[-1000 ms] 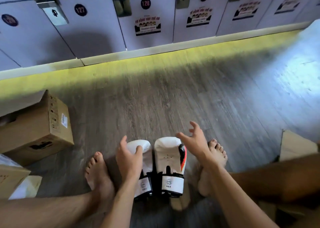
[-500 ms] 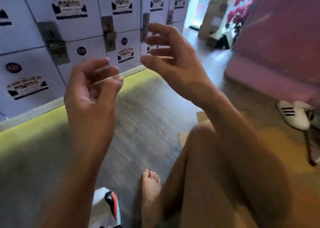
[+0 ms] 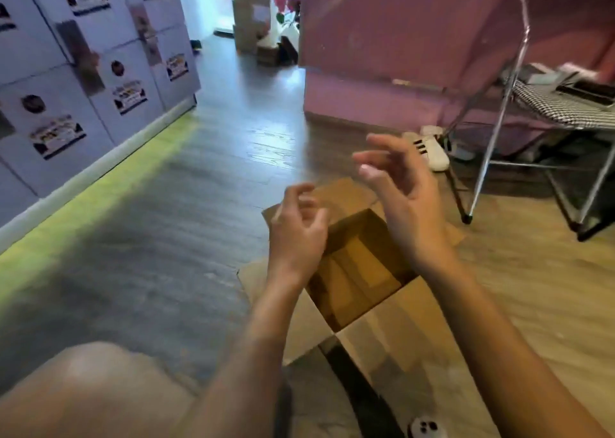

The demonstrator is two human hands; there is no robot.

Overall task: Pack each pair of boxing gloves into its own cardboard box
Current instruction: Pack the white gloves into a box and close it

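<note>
An open cardboard box [image 3: 357,271] stands on the floor in front of me, its flaps spread outward and its inside bare. My left hand [image 3: 298,231] hovers over the box's near-left edge with the fingers loosely curled and nothing in them. My right hand [image 3: 399,191] is raised above the box's far-right side, fingers spread, holding nothing. Both hands are blurred. No boxing gloves are in view.
Numbered lockers [image 3: 83,81] line the left wall above a yellow-lit floor strip. A pink wall [image 3: 399,54] rises behind the box. A white striped shoe [image 3: 429,151] and a folding metal chair [image 3: 532,144] stand at the right. My knee [image 3: 90,391] fills the lower left.
The view has swung right, away from the white gloves, which have left the frame. An open box has come into view under my hands. Both hands have lowered, empty.
</note>
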